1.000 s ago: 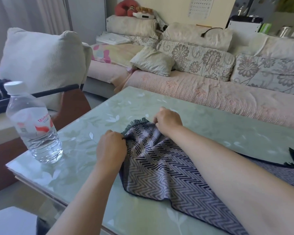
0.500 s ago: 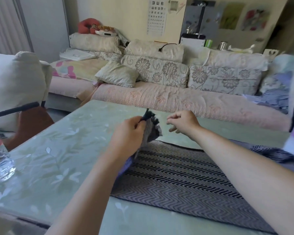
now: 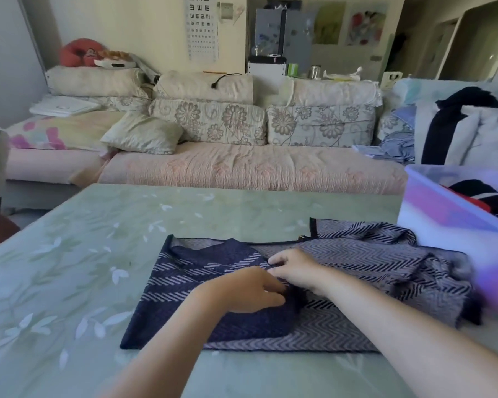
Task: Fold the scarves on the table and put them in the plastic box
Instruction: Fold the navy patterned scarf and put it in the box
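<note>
Herringbone scarf (image 3: 371, 255) folded once on the worktop (image 3: 98, 254). Fingers of left hand (image 3: 247, 288) and right hand (image 3: 296, 271) pinch its turned-over end. Boxing in the plastic box (image 3: 443, 225) beside it remains.

floral sofa (image 3: 242, 168), eye chart (image 3: 202, 27), cream wall (image 3: 127, 27)

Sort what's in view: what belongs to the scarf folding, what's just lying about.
Job: scarf, half folded on the table; left hand and right hand on it; plastic box at the right.
Lying about: pillow on the sofa, red plush toy, eye chart, clothes pile.
</note>
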Motion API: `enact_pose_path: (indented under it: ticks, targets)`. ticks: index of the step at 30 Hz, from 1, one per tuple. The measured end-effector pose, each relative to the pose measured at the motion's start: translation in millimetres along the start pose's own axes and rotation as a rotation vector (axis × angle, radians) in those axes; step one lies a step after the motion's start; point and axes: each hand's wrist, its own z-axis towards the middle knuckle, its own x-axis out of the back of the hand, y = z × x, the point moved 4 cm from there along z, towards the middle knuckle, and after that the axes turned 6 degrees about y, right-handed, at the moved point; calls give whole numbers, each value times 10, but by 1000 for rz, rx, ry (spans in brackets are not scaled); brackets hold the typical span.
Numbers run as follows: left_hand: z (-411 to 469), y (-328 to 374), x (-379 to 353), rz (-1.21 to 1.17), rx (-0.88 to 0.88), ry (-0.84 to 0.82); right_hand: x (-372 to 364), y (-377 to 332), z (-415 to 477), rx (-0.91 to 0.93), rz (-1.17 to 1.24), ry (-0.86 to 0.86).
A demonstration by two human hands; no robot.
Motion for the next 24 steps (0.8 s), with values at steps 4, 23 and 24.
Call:
enact_pose_path:
  ticks: [4,23,24]
  targets:
    - [-27,-357,234,11,114,147,-9,-1,70,58,-178,-5]
    - [56,-1674,597,281,308,545,-384,-528,523,162,-337,338]
    - [70,-1673,601,243,293,592,-359,-559,498,178,-228,362]
